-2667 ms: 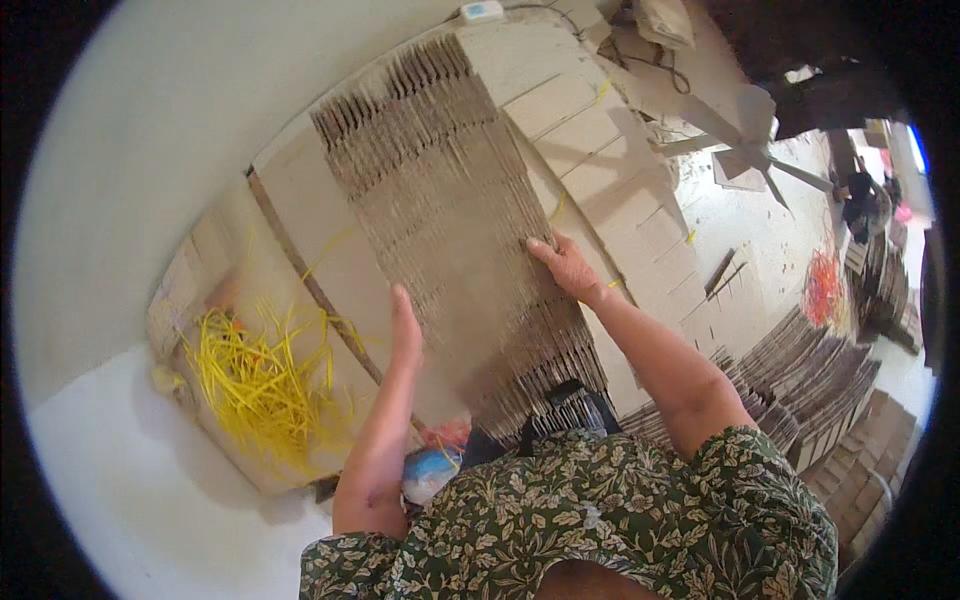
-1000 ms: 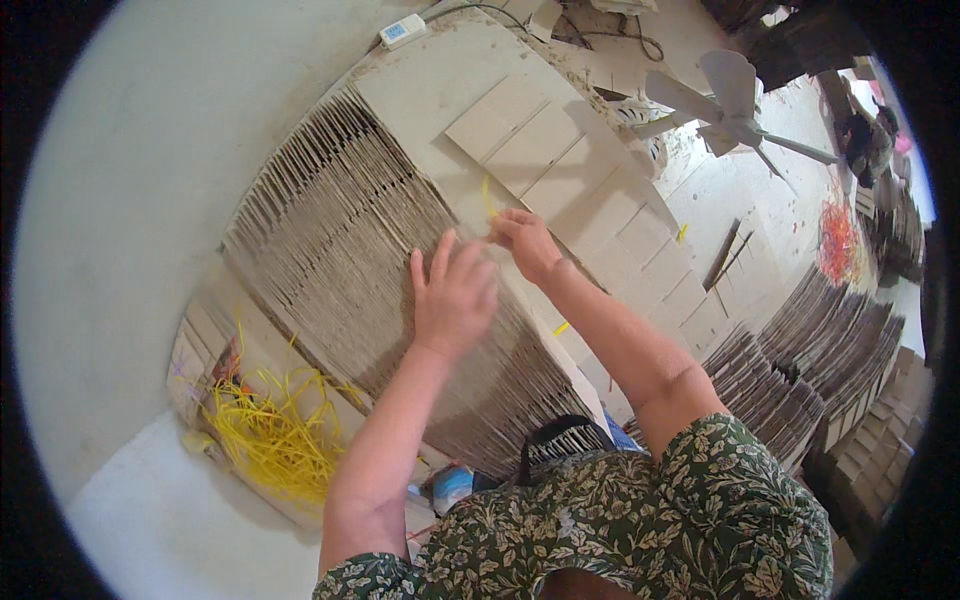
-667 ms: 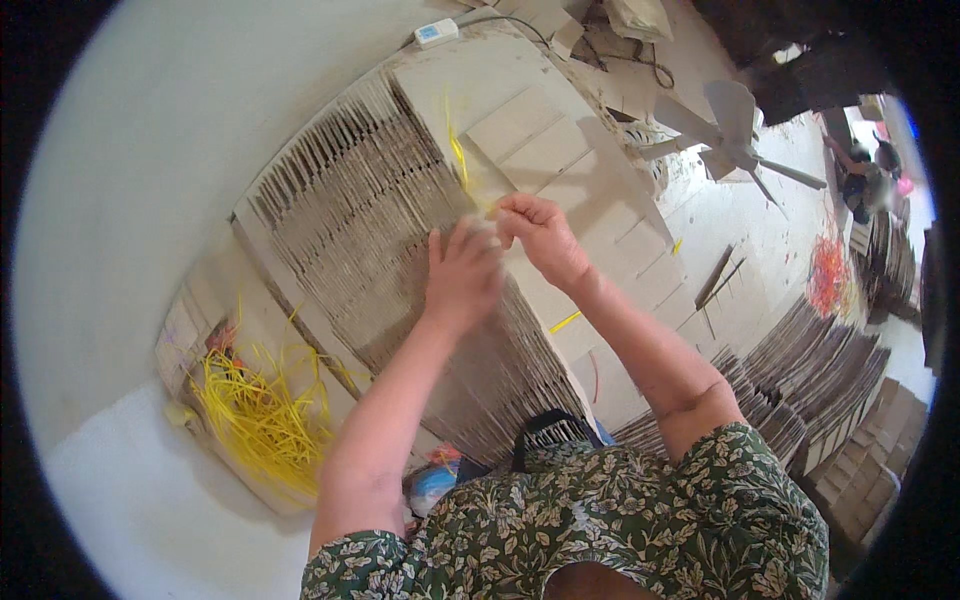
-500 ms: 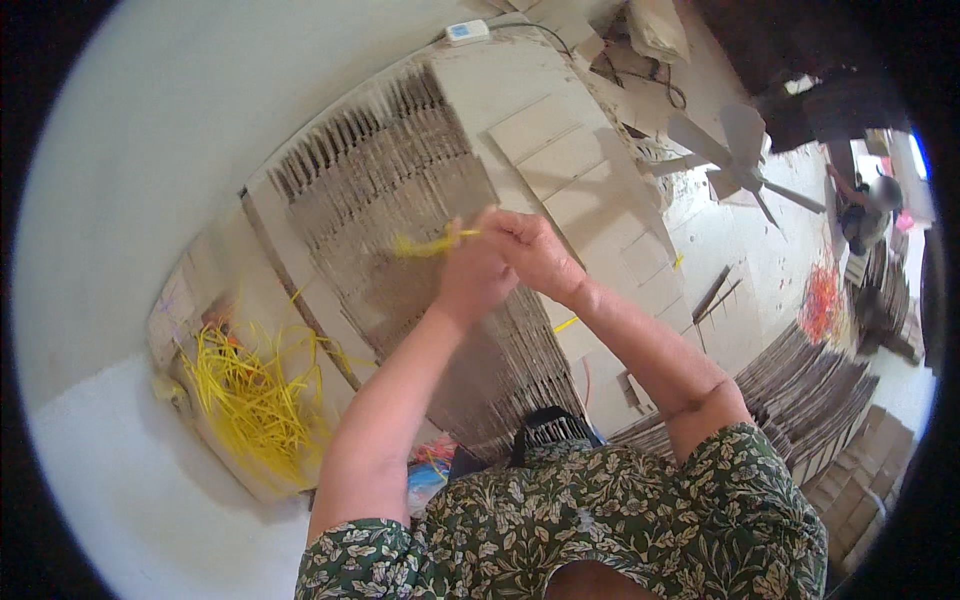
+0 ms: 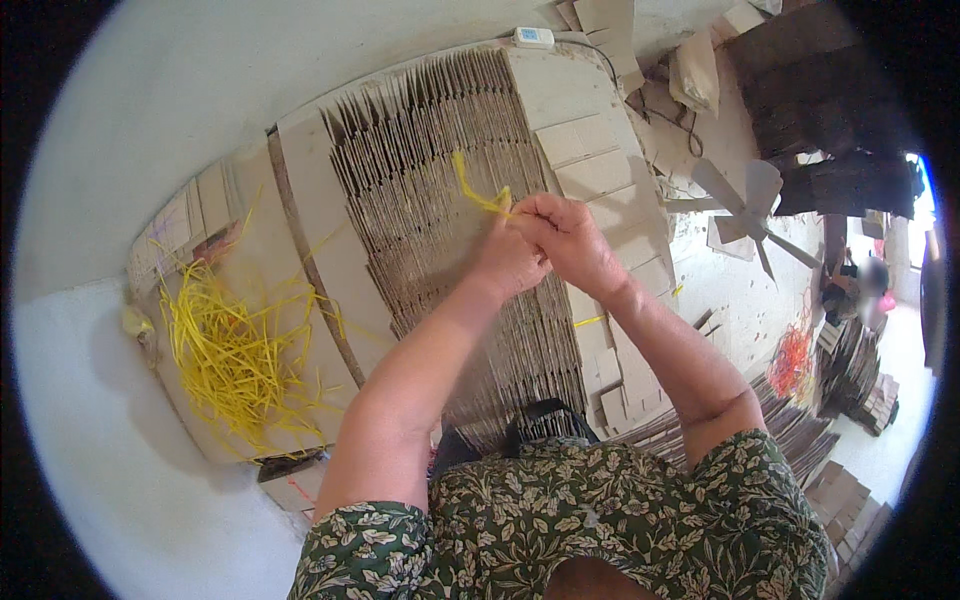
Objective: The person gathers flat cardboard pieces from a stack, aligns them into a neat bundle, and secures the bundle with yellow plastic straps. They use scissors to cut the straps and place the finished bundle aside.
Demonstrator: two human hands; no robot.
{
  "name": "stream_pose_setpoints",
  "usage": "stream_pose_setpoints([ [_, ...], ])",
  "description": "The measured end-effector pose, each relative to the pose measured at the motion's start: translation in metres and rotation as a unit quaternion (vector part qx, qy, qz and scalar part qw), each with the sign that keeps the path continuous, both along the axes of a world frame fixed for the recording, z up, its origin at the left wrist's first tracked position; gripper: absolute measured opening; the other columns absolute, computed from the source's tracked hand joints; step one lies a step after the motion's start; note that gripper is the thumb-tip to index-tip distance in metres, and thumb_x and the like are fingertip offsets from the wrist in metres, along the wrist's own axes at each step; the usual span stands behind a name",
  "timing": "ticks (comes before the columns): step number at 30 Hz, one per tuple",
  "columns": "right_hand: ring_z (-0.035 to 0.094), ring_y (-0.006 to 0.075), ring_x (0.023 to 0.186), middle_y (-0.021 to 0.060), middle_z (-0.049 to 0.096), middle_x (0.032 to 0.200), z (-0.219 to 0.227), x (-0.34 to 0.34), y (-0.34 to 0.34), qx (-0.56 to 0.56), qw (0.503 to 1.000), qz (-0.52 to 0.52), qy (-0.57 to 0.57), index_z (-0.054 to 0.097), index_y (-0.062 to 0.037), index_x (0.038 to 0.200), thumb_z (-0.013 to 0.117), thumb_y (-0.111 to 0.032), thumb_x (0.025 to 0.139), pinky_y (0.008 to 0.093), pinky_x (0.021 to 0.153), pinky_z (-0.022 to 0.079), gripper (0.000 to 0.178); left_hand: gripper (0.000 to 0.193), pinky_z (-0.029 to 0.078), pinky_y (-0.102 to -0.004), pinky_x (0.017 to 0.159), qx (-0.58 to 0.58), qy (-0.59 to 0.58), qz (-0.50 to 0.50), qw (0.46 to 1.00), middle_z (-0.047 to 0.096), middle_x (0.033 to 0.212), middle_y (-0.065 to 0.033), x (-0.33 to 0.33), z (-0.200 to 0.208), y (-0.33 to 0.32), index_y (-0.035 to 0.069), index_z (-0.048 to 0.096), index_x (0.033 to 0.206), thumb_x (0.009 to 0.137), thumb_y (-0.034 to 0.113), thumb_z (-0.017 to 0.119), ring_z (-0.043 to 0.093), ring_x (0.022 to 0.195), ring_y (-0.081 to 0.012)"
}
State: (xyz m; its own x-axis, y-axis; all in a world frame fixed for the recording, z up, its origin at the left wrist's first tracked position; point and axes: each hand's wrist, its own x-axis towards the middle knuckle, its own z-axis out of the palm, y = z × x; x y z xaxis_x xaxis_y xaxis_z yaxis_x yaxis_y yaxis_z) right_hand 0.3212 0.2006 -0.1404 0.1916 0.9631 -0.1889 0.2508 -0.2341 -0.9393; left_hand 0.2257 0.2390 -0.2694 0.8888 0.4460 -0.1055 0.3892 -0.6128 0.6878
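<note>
Yellow strap (image 5: 475, 193), head view: the strip shows over the middle of the corrugated cardboard row (image 5: 430, 190), its free end pointing away from you and its near end running in where your hands meet. Your right hand (image 5: 575, 240) has its fingers drawn narrow, apparently pinching the strap; your left hand (image 5: 512, 262) curls against it, but whether those fingers grip the strip you cannot tell, being partly covered. For good control, pinch close to the bend rather than at the loose tip, and pull evenly; a jerk would probably twist the band or skew the closely packed sheets. The yellow heap (image 5: 230, 350) lies well apart, to your left.
</note>
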Motion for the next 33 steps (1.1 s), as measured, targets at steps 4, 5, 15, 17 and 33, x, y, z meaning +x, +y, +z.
stream_pose_setpoints([
  [4, 0.052, 0.0055, 0.074, -0.0008, 0.06, 0.076, 0.0, -0.018, 0.013, -0.002, 1.0, 0.019, -0.019, 0.062, 0.0016, 0.093, 0.059, -0.008, 0.087, 0.0227, 0.067, 0.046, 0.011, 0.037, 0.033, -0.0449, 0.103, 0.036, -0.121, 0.031, 0.992, 0.059, 0.117, -0.0066, -0.02, 0.005, -0.001, 0.008, 0.06, 0.112, 0.079, 0.025, 0.061, 0.05, 0.116, -0.0272],
  [5, 0.052, 0.0054, 0.074, -0.0006, 0.06, 0.076, 0.002, -0.026, 0.016, 0.011, 0.999, 0.035, -0.031, 0.062, 0.0015, 0.093, 0.059, -0.007, 0.087, 0.0226, 0.067, 0.046, 0.011, 0.039, 0.032, -0.0458, 0.103, 0.035, -0.14, 0.041, 0.989, 0.059, 0.118, -0.0077, -0.031, 0.003, -0.003, 0.008, 0.058, 0.114, 0.078, 0.024, 0.062, 0.049, 0.116, -0.0281],
  [15, 0.056, 0.0183, 0.068, 0.0107, 0.06, 0.072, -0.043, -0.089, 0.027, 0.086, 0.977, 0.18, -0.08, 0.061, 0.0, 0.088, 0.059, -0.006, 0.085, 0.0296, 0.062, 0.045, 0.007, 0.041, 0.042, -0.0403, 0.092, -0.057, -0.163, 0.52, 0.836, 0.053, 0.116, -0.0178, -0.182, -0.019, -0.067, 0.002, 0.047, 0.123, 0.084, 0.009, 0.058, 0.052, 0.108, -0.0323],
  [17, 0.059, 0.0261, 0.07, 0.0137, 0.061, 0.076, -0.059, -0.102, 0.031, 0.126, 0.961, 0.206, -0.138, 0.061, -0.0006, 0.089, 0.058, -0.005, 0.083, 0.0324, 0.063, 0.047, 0.008, 0.044, 0.043, -0.0365, 0.091, -0.145, -0.117, 0.526, 0.83, 0.053, 0.115, -0.0175, -0.186, -0.02, -0.066, 0.003, 0.044, 0.127, 0.086, 0.009, 0.058, 0.053, 0.108, -0.0295],
  [33, 0.056, 0.031, 0.097, 0.0111, 0.059, 0.094, -0.13, -0.128, 0.052, 0.257, 0.834, 0.391, -0.293, 0.059, -0.0066, 0.09, 0.058, -0.005, 0.066, 0.0531, 0.099, 0.037, 0.025, 0.036, 0.041, -0.0379, 0.097, -0.311, -0.196, 0.436, 0.821, 0.055, 0.126, -0.0151, -0.233, -0.09, -0.003, 0.002, 0.055, 0.122, 0.086, 0.009, 0.058, 0.053, 0.114, -0.0314],
])
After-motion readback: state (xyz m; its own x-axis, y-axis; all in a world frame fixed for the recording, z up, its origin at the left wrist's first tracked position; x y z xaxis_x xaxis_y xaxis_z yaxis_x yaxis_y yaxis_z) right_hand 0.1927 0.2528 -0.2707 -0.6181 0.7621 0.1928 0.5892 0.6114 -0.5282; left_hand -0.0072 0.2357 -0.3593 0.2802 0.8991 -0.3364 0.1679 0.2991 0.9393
